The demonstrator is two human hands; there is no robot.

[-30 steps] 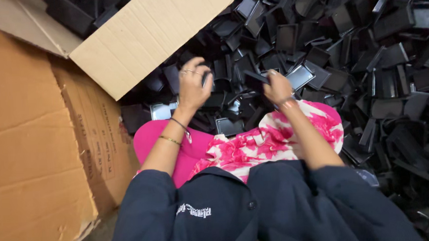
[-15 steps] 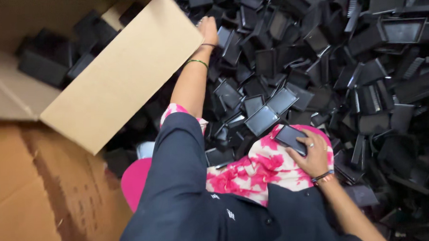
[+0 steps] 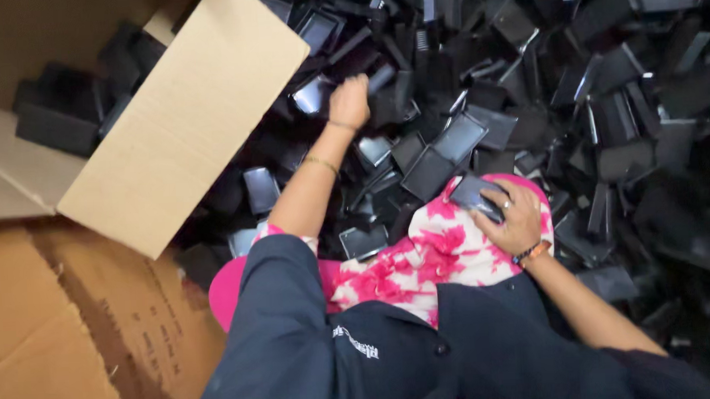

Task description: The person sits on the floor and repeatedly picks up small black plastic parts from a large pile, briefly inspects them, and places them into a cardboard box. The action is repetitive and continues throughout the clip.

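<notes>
My left hand (image 3: 349, 102) is fisted in the pile of black trays (image 3: 607, 117), grip contents unclear. My right hand (image 3: 515, 220) fingers clamp one tray (image 3: 476, 196) on the pink cloth (image 3: 421, 256); box (image 3: 184, 127) left.

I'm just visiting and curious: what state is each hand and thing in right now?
Left hand: fist closed, reaching into the pile; what it holds is hidden.
Right hand: pressing a black tray on the lap.
Pink cloth: spread over the lap.
Cardboard box: flap open, black parts inside.
Pile of black trays: loose, jumbled.
</notes>
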